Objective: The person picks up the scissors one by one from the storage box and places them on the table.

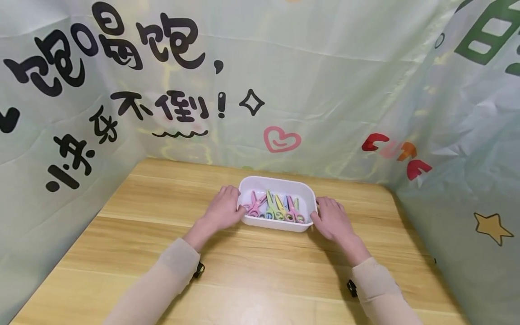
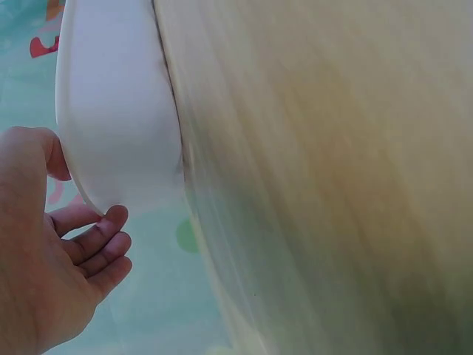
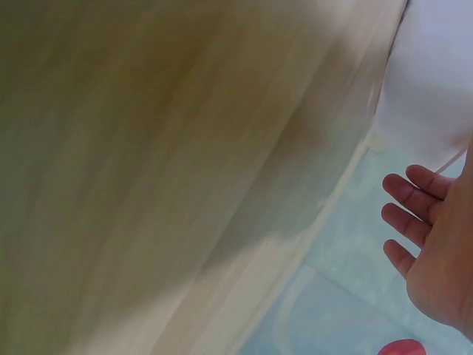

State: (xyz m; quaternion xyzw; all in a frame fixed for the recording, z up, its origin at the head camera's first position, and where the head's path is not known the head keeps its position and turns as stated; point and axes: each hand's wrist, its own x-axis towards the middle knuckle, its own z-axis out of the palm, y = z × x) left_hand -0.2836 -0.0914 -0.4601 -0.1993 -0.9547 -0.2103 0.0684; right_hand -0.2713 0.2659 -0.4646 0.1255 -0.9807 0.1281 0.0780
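Observation:
A white plastic storage box stands on the table, open at the top. Several small craft scissors lie in it side by side, among them pink scissors, green scissors and yellow scissors. At its left end, my left hand pinches the rim; the left wrist view shows thumb and index finger at the edge of the box. My right hand holds the opposite end, thumb over the rim. In the right wrist view its fingers curl beside the outer wall, and the thumb is hidden.
The wood-grain table reaches back to a printed cloth backdrop, which also hangs along the left and right sides. Black straps show at both sleeve cuffs.

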